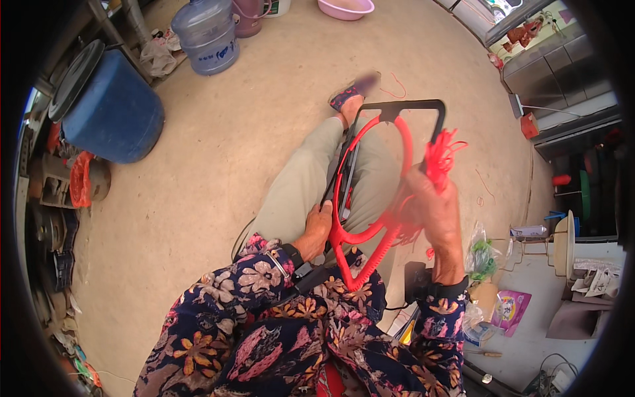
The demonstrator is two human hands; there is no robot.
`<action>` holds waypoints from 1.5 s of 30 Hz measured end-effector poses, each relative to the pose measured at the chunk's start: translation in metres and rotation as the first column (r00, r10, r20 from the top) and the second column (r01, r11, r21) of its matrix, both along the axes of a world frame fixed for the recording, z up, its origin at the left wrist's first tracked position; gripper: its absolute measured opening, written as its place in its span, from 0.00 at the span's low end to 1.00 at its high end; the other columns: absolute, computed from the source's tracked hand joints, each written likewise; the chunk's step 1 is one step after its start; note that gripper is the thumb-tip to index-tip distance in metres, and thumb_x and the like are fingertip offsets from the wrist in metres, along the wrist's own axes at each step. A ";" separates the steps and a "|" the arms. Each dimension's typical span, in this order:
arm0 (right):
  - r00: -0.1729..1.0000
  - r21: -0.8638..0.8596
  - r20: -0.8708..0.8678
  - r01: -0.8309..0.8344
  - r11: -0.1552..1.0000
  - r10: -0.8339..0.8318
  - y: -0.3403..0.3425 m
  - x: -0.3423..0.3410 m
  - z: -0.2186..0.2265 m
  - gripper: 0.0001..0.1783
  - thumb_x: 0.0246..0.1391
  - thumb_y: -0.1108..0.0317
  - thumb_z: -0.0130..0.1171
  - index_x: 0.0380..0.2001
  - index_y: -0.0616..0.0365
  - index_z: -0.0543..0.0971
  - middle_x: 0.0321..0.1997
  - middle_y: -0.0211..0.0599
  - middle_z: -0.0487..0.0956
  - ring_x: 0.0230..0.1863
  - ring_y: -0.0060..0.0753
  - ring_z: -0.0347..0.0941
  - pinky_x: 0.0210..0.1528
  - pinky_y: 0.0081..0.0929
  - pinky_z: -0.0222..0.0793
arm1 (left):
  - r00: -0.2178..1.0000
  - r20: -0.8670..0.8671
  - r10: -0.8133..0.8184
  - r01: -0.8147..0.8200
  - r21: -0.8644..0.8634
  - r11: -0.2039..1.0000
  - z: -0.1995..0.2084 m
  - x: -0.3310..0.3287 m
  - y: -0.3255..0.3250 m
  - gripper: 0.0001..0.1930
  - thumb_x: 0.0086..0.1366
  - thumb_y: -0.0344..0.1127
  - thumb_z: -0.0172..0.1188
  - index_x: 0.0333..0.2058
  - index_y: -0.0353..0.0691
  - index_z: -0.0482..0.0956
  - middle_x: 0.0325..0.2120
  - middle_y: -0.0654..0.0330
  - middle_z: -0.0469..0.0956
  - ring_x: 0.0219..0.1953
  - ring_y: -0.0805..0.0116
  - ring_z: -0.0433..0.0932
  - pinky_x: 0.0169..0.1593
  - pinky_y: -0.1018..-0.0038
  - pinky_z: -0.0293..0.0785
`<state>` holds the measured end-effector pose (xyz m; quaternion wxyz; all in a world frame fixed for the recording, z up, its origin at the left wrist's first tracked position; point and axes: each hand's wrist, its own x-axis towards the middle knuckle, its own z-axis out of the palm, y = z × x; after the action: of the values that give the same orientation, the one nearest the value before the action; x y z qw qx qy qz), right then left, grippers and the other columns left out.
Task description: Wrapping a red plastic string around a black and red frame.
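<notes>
Over my lap lies a frame with black bars [403, 104] and red-wrapped loops [343, 173]. One loop is round; a smaller one below it, nearest my body, shows close, ridged wrapping [378, 259]. My left hand [316, 228] is closed around the frame's left side, where the black bar and the round loop run close together. To the right of the loop, my right hand [433, 208] is closed on a bundle of red cord [442, 157], whose loose ends stick out above the fist. Red strands blur between this hand and the loop.
Thin red cord scraps [486, 186] lie on the floor. On the right stands a white surface [522, 357] with plastic bags, a purple packet [510, 311] and a screwdriver-like tool [486, 353]. A blue barrel [116, 106], a water jug [206, 40] and a pink basin [346, 9] stand farther off.
</notes>
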<state>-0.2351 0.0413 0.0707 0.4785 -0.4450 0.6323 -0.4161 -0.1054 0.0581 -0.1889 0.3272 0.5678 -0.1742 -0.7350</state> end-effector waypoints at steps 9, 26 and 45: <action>0.995 0.005 -0.096 -0.015 1.000 0.015 -0.012 0.008 -0.041 0.10 0.58 0.63 0.56 0.29 0.58 0.72 0.15 0.20 0.63 0.13 0.14 0.55 0.14 0.18 0.50 | 0.996 -0.007 -0.093 0.092 0.219 0.971 0.060 0.012 0.012 0.20 0.70 0.49 0.45 0.45 0.36 0.73 0.34 0.58 0.72 0.39 0.67 0.66 0.45 0.68 0.63; 0.988 0.019 0.148 -0.043 0.999 0.039 -0.017 0.020 -0.095 0.10 0.58 0.63 0.57 0.31 0.59 0.72 0.16 0.21 0.65 0.11 0.15 0.58 0.13 0.20 0.52 | 0.952 -0.086 -0.293 0.257 -0.298 0.919 0.108 0.047 0.026 0.24 0.69 0.43 0.52 0.56 0.31 0.68 0.48 0.63 0.73 0.52 0.75 0.67 0.58 0.76 0.61; 0.953 -0.136 0.010 0.303 0.943 -0.304 0.064 -0.075 -0.040 0.19 0.61 0.59 0.51 0.49 0.62 0.70 0.28 0.32 0.79 0.15 0.18 0.69 0.14 0.15 0.61 | 0.788 -0.401 -0.467 0.314 -0.391 0.865 0.100 0.050 -0.011 0.25 0.66 0.32 0.54 0.59 0.30 0.63 0.53 0.53 0.72 0.57 0.68 0.66 0.62 0.73 0.58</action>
<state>-0.3102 0.1053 0.0311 0.3737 -0.3763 0.6662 -0.5243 -0.0559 0.0475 -0.0893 0.2821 0.2599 -0.3127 -0.8689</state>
